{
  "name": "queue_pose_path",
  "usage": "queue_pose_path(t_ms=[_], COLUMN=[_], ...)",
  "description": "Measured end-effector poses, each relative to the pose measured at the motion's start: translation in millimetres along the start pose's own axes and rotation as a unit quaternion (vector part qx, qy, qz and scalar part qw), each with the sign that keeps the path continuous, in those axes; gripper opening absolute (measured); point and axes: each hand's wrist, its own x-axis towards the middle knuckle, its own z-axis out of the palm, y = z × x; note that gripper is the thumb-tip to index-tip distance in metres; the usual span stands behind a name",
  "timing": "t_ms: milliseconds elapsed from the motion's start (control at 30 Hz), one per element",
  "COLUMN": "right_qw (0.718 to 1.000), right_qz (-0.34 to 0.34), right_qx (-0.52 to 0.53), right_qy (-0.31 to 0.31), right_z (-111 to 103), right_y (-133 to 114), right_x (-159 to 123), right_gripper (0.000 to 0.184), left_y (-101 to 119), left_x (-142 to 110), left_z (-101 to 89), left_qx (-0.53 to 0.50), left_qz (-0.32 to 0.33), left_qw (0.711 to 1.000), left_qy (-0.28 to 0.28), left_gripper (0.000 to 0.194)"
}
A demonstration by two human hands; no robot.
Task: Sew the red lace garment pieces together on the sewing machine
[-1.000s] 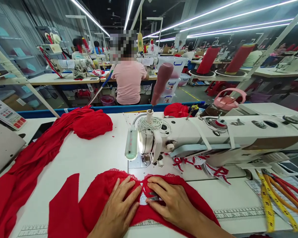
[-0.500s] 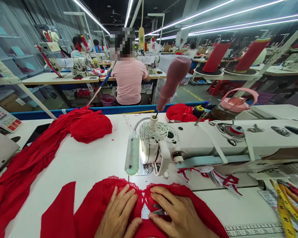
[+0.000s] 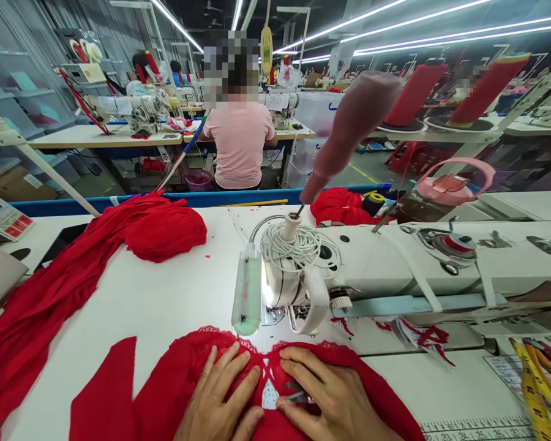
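A red lace-trimmed garment, which looks like a bra, lies spread at the table's front edge. At its centre sits a small white patterned piece under crossed red straps. My left hand rests flat on the left cup, fingers stretched out. On the right cup, my right hand presses its fingertips near the lace. Metal blades of thread snips stick out between its thumb and fingers; the rest is hidden under the palm. Both hands are just in front of the sewing machine's head.
Bunched red fabric runs along the left side. A screwdriver stands in the machine's top. Red-and-white scraps lie under the machine arm. A tape measure hangs at right. A person in a pink shirt sits ahead.
The camera view has shifted a little, so the machine appears slightly farther right. My hands stay on the garment in almost the same places; the left fingers have shifted only slightly.
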Motion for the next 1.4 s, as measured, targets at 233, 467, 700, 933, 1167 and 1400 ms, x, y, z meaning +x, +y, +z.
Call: queue_pose_path(t_ms=[233,467,700,933,1167,1400], right_qw=[0.999,0.984,0.977,0.998,0.974,0.948], right_qz=[0.019,0.019,0.006,0.026,0.154,0.082], right_qx=[0.025,0.058,0.086,0.034,-0.156,-0.296], right_qy=[-0.030,-0.169,-0.194,0.038,0.057,0.085], right_z=[-4.5,-30.2,-34.1,-64.4,-81.8,-76.8], right_y=[-4.1,4.3,6.6,21.3,90.2,109.5], right_x=[2.9,11.2,14.6,-9.0,-72.4,-80.9], right_gripper=[0.024,0.059,0.064,0.038,0.055,0.053], left_y=[3.4,3.6,4.4,5.4,-6.6,-8.2], left_x=[-3.2,-3.3,-4.4,-1.0,15.7,35.4], left_z=[-2.1,-10.9,-14.4,-23.8,-30.0,-27.9], left_qx=[-0.062,-0.097,-0.090,-0.093,-0.137,-0.154], left_qz=[-0.038,-0.069,-0.087,-0.096,-0.156,-0.158], left_qw=[0.997,0.989,0.989,0.988,0.978,0.974], left_qy=[-0.028,-0.087,-0.083,-0.077,-0.016,-0.049], left_gripper=[0.036,0.052,0.057,0.053,0.027,0.026])
